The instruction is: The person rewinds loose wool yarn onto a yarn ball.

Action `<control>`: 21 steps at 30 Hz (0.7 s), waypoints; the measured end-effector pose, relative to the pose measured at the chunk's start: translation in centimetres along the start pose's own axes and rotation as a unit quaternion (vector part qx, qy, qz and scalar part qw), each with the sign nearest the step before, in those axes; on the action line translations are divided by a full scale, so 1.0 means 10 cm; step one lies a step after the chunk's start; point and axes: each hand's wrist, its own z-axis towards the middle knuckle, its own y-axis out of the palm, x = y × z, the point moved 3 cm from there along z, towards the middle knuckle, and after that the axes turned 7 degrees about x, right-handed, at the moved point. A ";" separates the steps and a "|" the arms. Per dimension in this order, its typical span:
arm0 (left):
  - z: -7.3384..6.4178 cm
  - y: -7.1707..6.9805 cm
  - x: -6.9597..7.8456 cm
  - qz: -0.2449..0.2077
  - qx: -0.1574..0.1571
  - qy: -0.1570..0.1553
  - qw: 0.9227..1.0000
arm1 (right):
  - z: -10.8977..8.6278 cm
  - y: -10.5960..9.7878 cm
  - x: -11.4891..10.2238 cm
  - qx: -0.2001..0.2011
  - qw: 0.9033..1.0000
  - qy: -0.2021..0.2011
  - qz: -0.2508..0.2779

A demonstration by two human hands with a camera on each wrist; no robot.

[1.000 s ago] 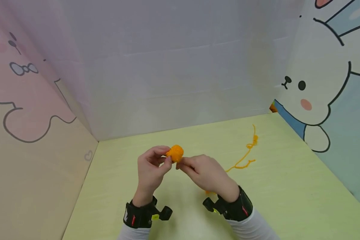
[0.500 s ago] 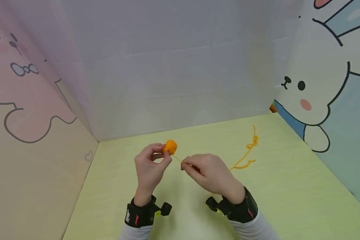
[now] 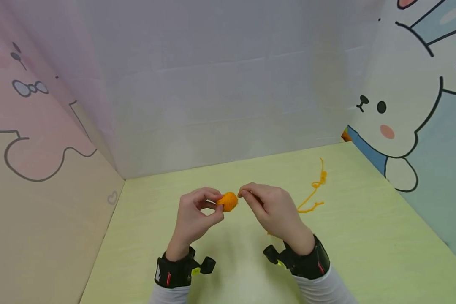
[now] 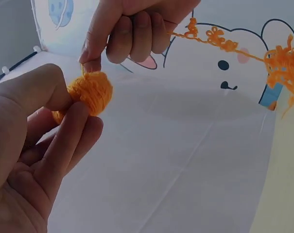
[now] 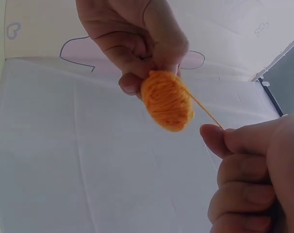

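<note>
A small ball of orange yarn (image 3: 228, 202) is held above the table between the thumb and fingers of my left hand (image 3: 197, 213). In the right wrist view its wound strands show on the ball (image 5: 167, 102). My right hand (image 3: 275, 209), just right of the ball, pinches the yarn strand (image 5: 205, 110) between thumb and forefinger, and the strand runs taut from the ball. The other right fingers are curled into the palm. From below them the yarn trails off in the left wrist view, with loops and a tangled clump (image 4: 285, 63).
Loose orange yarn (image 3: 317, 184) lies on the pale green table (image 3: 365, 236), right of my right hand. A plain whitish sheet (image 3: 228, 93) rises behind the table, with cartoon-printed panels (image 3: 399, 126) on both sides. Black camera straps (image 3: 308, 257) circle both wrists.
My right hand first drew away from the ball, baring a stretch of strand, then rose and moved right. The ball in my left hand shifted left, then back right and lower.
</note>
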 end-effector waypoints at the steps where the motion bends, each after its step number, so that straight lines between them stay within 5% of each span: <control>1: -0.01 0.00 -0.02 -0.011 -0.010 -0.001 1.000 | 0.00 0.00 0.00 0.000 1.000 0.000 0.000; 8: 0.00 0.01 0.06 -0.077 -0.069 0.015 0.995 | 0.01 0.02 0.00 -0.009 1.000 -0.003 0.012; 13: -0.03 0.00 -0.03 -0.105 -0.081 0.031 0.991 | -0.01 0.10 0.01 -0.077 0.996 0.035 0.007; 17: -0.04 -0.01 -0.06 -0.145 -0.065 0.033 0.987 | -0.03 0.19 -0.01 -0.146 0.988 0.046 -0.016; 21: -0.04 0.00 -0.07 -0.162 -0.015 0.013 0.987 | -0.06 0.26 -0.04 -0.182 0.982 0.041 -0.036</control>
